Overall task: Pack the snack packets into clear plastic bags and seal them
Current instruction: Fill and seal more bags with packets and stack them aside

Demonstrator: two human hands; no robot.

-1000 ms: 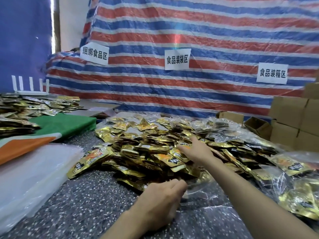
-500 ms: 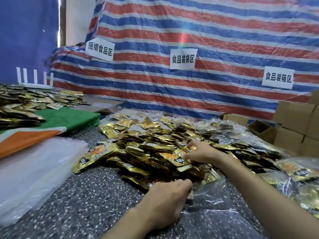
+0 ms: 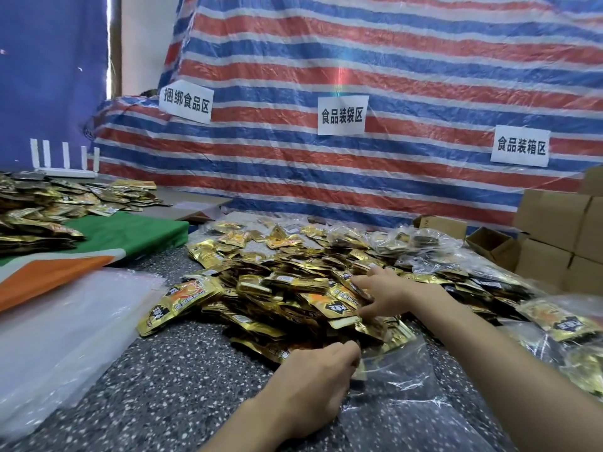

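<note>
Gold foil packets (image 3: 287, 288) are heaped just beyond both hands on a speckled counter (image 3: 182, 380). The bag (image 3: 404, 373), clear and thin, is laid flat just right of the left hand (image 3: 313, 376), mouth turned to the heap. Its lip is pinched by the left hand, fingers curled; the thumb is hidden. Some packets are seen at the mouth; whether they are inside or on top cannot be told.

The right hand (image 3: 388, 291) is set into the heap's near edge, just beyond the bag mouth. Thumb under, fingers over a small stack of packets, so a pinch is judged, though the fingertips are partly buried.

Step judged: one batch is being taken for loading; nothing is sealed in this bag yet.

To be done well:
- The lip should be lifted by the left hand so the mouth gapes.
- Only a small flat stack should be taken; foil is likely slippery and may fan out.
- Packets should be squared, then slid in edge-first toward the left hand.
- Sharp corners should be kept off the film, which may snag or tear.
- The seal strip should be left free of packets.

Filled bags (image 3: 424, 249) are piled beyond the right hand, boxes (image 3: 548, 223) further right. Loose film sheets (image 3: 65, 337) are stacked well left of the left hand.
</note>
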